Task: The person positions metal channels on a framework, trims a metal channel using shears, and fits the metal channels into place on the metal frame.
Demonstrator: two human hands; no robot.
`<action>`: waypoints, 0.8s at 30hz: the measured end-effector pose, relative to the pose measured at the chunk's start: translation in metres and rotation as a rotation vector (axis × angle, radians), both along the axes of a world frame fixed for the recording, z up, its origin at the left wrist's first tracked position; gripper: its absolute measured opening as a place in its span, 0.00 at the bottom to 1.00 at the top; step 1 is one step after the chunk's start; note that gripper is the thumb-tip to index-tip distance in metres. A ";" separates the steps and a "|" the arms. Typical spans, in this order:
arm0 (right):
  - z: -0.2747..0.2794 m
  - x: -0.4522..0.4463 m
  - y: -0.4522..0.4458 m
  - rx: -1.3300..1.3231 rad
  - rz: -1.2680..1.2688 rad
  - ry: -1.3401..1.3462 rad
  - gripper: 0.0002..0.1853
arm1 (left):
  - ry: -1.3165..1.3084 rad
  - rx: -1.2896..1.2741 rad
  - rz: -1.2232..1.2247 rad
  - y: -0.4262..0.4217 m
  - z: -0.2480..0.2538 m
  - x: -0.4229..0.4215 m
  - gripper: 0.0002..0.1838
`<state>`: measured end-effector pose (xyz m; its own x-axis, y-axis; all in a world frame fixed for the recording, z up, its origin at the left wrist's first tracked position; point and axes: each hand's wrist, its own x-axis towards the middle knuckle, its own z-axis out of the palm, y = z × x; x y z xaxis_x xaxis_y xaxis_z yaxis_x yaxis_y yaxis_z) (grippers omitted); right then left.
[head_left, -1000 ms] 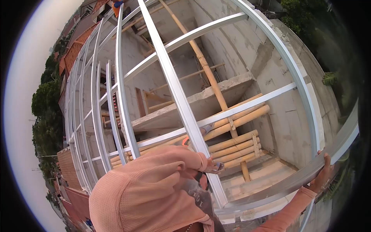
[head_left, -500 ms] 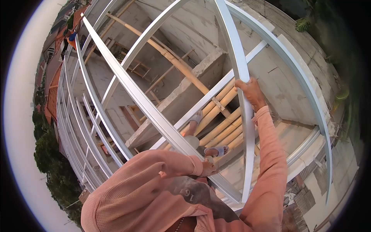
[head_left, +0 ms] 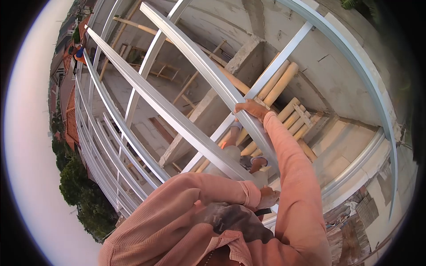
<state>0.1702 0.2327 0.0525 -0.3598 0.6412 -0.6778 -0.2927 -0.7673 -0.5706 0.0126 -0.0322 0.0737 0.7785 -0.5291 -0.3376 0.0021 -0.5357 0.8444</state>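
My right hand (head_left: 252,109) is wrapped over a long silver metal roof beam (head_left: 202,57), which slants from the upper left down toward my body. Low in front of me, my left hand (head_left: 267,197) is closed by the near ends of the beams. A greyish piece shows at its fingers, but I cannot make out what it is. Left of the held beam runs a second silver beam (head_left: 155,99), resting across a pale cross rail (head_left: 277,62). My sandalled feet show below, partly hidden by the beams.
Bamboo poles (head_left: 284,82) form a platform below. Rough concrete walls (head_left: 253,48) surround a deep drop with a wooden frame. Several more metal beams (head_left: 106,106) stretch left, where another person (head_left: 80,53) is at the far end. A curved beam (head_left: 355,57) stands on the right.
The beam in my right hand has swung leftward, its far end now at the upper left. My right hand moved left and slightly down with it; my left hand shifted right.
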 end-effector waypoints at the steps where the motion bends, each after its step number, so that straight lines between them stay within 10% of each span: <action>1: -0.005 -0.004 0.003 -0.011 0.053 0.048 0.25 | 0.015 -0.012 0.002 0.005 0.004 0.002 0.35; 10: -0.063 -0.060 -0.003 -0.067 0.143 0.256 0.40 | 0.173 -0.022 -0.244 0.078 0.031 -0.029 0.37; 18: -0.039 -0.055 -0.021 0.246 0.185 -0.624 0.53 | 0.233 0.084 -0.322 0.108 0.028 0.021 0.40; 24: -0.030 -0.026 -0.054 0.313 0.442 -0.828 0.35 | 0.266 0.207 -0.365 0.087 0.027 0.096 0.42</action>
<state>0.1441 0.1792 0.0221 -0.0989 0.7568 -0.6461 0.5669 -0.4908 -0.6616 0.1089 0.0544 0.1002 0.4274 -0.6524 -0.6259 -0.0160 -0.6977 0.7163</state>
